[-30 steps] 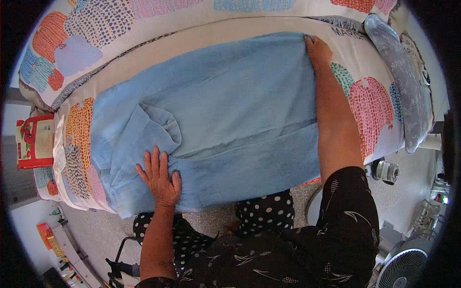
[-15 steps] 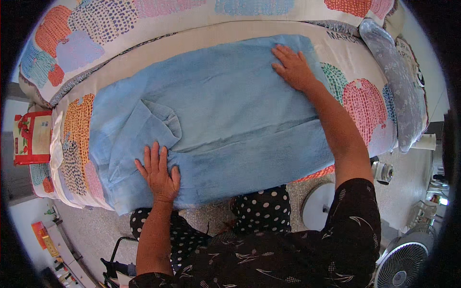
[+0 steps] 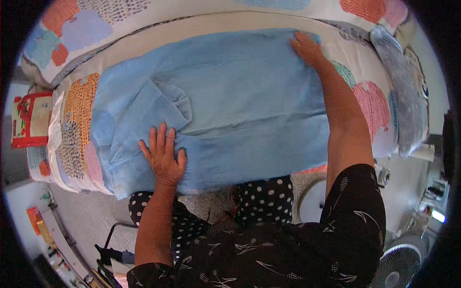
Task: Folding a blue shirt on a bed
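Observation:
A light blue denim-like garment (image 3: 249,86) lies spread over a patterned sofa seat in front of me. On its left part a tube-shaped piece, looking like a sleeve (image 3: 170,103), is folded over toward the middle. My left hand (image 3: 165,156) rests palm down on the near left part, just below that sleeve, fingers spread. Near the far right corner, my right hand (image 3: 307,48) presses flat on the cloth with the arm stretched out. Neither hand grips anything. A long crease runs across the garment's near half.
The sofa cover (image 3: 81,110) shows colourful dotted shapes. A grey cushion (image 3: 396,86) leans at the right end; a red and white package (image 3: 32,120) sits at the left. Beyond my knees are a round white object (image 3: 312,201) and a fan (image 3: 396,269) on the right.
My right hand has slid farther away and slightly right, to the garment's far right corner. The left hand stays flat, a little farther right. The whole view has shifted slightly.

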Demonstrator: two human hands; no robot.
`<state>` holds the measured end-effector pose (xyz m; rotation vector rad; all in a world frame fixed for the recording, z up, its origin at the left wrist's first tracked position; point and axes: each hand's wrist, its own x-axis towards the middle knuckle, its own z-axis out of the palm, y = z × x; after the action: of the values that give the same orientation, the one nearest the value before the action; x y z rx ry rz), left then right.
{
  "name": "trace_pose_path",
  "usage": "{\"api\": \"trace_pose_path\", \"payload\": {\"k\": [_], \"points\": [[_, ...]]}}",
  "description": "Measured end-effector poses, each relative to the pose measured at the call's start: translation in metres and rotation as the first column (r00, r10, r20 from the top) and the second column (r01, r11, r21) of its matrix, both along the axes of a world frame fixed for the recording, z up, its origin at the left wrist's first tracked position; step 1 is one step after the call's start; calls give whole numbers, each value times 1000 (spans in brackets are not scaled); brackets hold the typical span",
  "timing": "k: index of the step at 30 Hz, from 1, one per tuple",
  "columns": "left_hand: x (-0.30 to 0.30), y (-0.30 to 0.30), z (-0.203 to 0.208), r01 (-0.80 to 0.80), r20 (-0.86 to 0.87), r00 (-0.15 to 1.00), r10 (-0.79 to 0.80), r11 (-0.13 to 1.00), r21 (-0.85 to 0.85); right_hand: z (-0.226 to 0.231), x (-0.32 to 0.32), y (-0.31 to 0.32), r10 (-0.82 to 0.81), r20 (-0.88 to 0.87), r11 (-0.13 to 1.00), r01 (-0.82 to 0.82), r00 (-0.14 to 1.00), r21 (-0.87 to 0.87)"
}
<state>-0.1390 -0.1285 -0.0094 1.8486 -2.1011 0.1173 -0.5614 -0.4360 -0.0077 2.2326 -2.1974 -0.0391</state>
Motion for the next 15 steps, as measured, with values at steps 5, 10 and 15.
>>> {"api": "trace_pose_path", "payload": {"k": [5, 10, 15], "points": [[1, 1, 2, -8, 9, 1000, 8, 999, -31, 37, 32, 104, 390, 147, 918, -370, 909, -146], [-1, 2, 2, -19, 43, 999, 23, 996, -90, 39, 25, 226, 504, 106, 862, -508, 857, 13], [-2, 1, -4, -6, 52, 999, 12, 994, -113, 25, -28, 215, 294, 61, 952, -287, 954, -108]]}}
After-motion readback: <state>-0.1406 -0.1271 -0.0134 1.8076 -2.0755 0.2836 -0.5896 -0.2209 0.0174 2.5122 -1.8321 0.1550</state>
